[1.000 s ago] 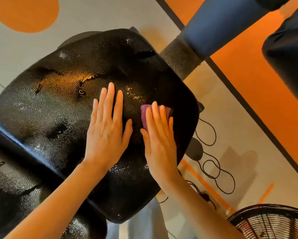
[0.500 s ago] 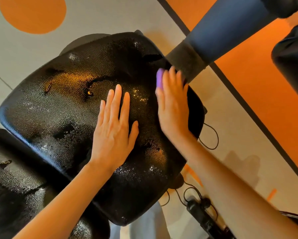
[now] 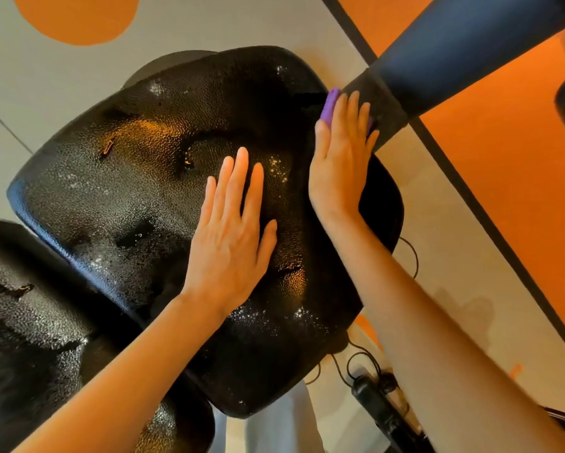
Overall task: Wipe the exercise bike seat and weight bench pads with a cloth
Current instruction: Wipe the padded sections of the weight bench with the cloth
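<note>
Head view
Pad: a black, pebbled bench pad (image 3: pixel 137 191) fills the middle, tilted, its surface cracked in places and speckled with shiny spots.
Second pad: another black pad (image 3: pixel 22 322) sits lower left, just beside the first one.
Left hand: the left hand (image 3: pixel 232 237) lies flat on the middle of the bench pad, fingers straight and a little spread; its grip is wide and holds nothing.
Right hand: the right hand (image 3: pixel 340 158) lies flat at the pad's far right edge, fingers straight and close together, pressing down on the cloth; its grip is wide, not curled round anything.
Cloth: a purple cloth (image 3: pixel 328 104) is trapped under the right fingers; only a strip shows past the index finger and a sliver beside the little finger. It sits at the pad's upper right corner, right against the post.
Post: a dark blue padded post (image 3: pixel 454 44) with a black collar slants in from the upper right, touching the fingertips' side of the cloth.
Floor: grey floor (image 3: pixel 29 76) with orange patches and a black stripe.
Cables: black cables (image 3: pixel 359 361) and a black plug block lie on the floor under the pad's right edge.
</note>
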`<state>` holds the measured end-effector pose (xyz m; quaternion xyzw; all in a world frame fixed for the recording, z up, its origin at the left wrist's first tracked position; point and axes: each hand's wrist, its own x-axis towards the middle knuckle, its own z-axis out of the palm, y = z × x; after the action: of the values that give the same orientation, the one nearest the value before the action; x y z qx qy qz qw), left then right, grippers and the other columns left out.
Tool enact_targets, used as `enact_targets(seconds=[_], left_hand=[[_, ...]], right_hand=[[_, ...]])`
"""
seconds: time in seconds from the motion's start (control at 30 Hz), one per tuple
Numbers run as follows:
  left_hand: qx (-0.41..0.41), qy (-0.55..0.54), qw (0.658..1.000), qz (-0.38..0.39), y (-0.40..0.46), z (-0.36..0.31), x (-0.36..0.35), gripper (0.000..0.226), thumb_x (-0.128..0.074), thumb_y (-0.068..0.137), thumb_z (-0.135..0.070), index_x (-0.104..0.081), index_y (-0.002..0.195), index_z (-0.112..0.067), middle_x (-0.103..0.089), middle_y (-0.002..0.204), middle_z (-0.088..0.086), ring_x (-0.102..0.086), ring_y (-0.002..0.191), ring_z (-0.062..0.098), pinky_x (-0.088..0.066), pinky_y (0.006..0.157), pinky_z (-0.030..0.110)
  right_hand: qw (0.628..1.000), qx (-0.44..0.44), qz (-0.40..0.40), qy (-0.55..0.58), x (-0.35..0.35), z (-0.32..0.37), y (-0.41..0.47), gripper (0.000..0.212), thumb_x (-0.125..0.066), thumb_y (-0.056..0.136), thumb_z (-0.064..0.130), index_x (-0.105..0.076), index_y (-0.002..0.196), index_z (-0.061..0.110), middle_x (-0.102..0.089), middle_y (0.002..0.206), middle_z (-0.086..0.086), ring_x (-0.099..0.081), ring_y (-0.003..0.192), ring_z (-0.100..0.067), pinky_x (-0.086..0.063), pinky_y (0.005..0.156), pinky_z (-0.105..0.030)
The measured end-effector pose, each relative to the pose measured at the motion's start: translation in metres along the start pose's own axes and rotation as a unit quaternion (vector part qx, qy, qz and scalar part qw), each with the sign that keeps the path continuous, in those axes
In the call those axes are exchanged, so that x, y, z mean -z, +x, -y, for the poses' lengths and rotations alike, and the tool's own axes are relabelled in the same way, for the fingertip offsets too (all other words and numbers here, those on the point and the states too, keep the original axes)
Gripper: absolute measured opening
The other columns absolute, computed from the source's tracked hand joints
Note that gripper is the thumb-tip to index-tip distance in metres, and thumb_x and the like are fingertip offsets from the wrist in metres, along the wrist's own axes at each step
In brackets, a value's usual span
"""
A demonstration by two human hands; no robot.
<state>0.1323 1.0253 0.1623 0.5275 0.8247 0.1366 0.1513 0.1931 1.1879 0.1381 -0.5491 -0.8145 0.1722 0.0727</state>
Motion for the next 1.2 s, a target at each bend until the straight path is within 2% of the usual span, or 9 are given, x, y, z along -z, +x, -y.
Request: enact_targets(seconds=[0.17,0.3,0.37,0.53,0.73,0.87,0.93,1.1,1.2], left_hand=[[0.007,-0.026,0.999,-0.022,-0.002,0.014,0.014,0.061,-0.039,0.102,-0.022,-0.015,0.155,-0.003,-0.005,0.164,0.015,0.0,0.153,0.03,-0.002,0.123,0.043],[0.045,0.0,0.998,-0.038,-0.002,0.032,0.02,0.063,-0.04,0.102,-0.023,-0.014,0.155,-0.002,-0.004,0.164,0.018,-0.002,0.152,0.032,-0.002,0.123,0.044],[0.054,0.01,0.998,-0.035,-0.001,0.038,0.02,0.063,-0.038,0.103,-0.027,-0.013,0.155,-0.002,-0.004,0.164,0.018,-0.002,0.152,0.032,-0.002,0.123,0.044],[0.061,0.016,0.998,-0.029,-0.002,0.038,0.019,0.064,-0.039,0.102,-0.027,-0.014,0.154,-0.001,-0.005,0.163,0.019,-0.003,0.152,0.032,-0.002,0.123,0.043],[0.057,0.02,0.997,-0.044,-0.002,0.04,0.017,0.061,-0.036,0.104,-0.028,-0.014,0.155,-0.001,-0.005,0.163,0.019,-0.004,0.152,0.032,-0.002,0.124,0.042],[0.057,0.02,0.997,-0.039,-0.002,0.04,0.018,0.061,-0.035,0.103,-0.027,-0.015,0.154,-0.001,-0.005,0.163,0.019,-0.003,0.152,0.032,-0.004,0.124,0.043],[0.056,0.024,0.997,-0.039,-0.002,0.04,0.018,0.061,-0.034,0.103,-0.028,-0.015,0.154,-0.001,-0.006,0.163,0.019,-0.003,0.152,0.031,-0.004,0.124,0.043],[0.058,0.037,0.997,-0.042,-0.002,0.039,0.016,0.063,-0.032,0.102,-0.031,-0.016,0.154,-0.001,-0.005,0.164,0.018,-0.004,0.152,0.031,-0.004,0.124,0.043],[0.059,0.031,0.997,-0.039,-0.001,0.039,0.017,0.063,-0.032,0.101,-0.03,-0.015,0.154,-0.001,-0.005,0.164,0.018,-0.003,0.152,0.031,-0.003,0.124,0.043]], right_hand=[[0.98,0.179,0.085,-0.006,0.012,-0.01,-0.093,0.052,-0.029,0.105,0.031,-0.024,0.153,0.013,-0.02,0.162,-0.008,-0.008,0.151,-0.022,-0.006,0.123,-0.039],[0.999,0.028,0.01,-0.022,0.004,-0.002,0.018,0.053,-0.02,0.106,0.033,-0.023,0.153,0.009,-0.019,0.161,-0.013,-0.011,0.151,-0.03,-0.011,0.122,-0.052],[1.0,-0.012,-0.011,-0.023,-0.002,0.011,0.008,0.053,-0.021,0.106,0.033,-0.022,0.153,0.01,-0.019,0.162,-0.012,-0.01,0.151,-0.028,-0.014,0.121,-0.052],[0.981,0.169,0.09,-0.011,0.004,0.018,-0.108,0.054,-0.03,0.103,0.031,-0.024,0.153,0.013,-0.019,0.162,-0.009,-0.009,0.151,-0.023,-0.01,0.123,-0.042],[1.0,-0.015,-0.005,-0.026,-0.006,0.025,0.023,0.054,-0.021,0.105,0.034,-0.021,0.153,0.008,-0.018,0.162,-0.013,-0.01,0.151,-0.029,-0.014,0.121,-0.052],[0.987,0.146,0.064,0.003,-0.003,0.032,-0.092,0.053,-0.029,0.104,0.031,-0.024,0.153,0.011,-0.018,0.162,-0.01,-0.009,0.151,-0.024,-0.011,0.123,-0.044],[0.976,0.202,0.082,-0.018,0.0,0.02,-0.08,0.054,-0.027,0.104,0.032,-0.023,0.153,0.011,-0.019,0.161,-0.01,-0.011,0.151,-0.025,-0.011,0.122,-0.043],[1.0,0.005,0.004,-0.021,-0.007,0.031,0.037,0.053,-0.021,0.106,0.033,-0.018,0.154,0.008,-0.015,0.162,-0.013,-0.009,0.151,-0.028,-0.012,0.121,-0.052],[0.995,0.098,0.034,0.004,-0.009,0.047,-0.044,0.052,-0.025,0.106,0.031,-0.022,0.154,0.011,-0.016,0.162,-0.01,-0.008,0.151,-0.025,-0.009,0.124,-0.046]])
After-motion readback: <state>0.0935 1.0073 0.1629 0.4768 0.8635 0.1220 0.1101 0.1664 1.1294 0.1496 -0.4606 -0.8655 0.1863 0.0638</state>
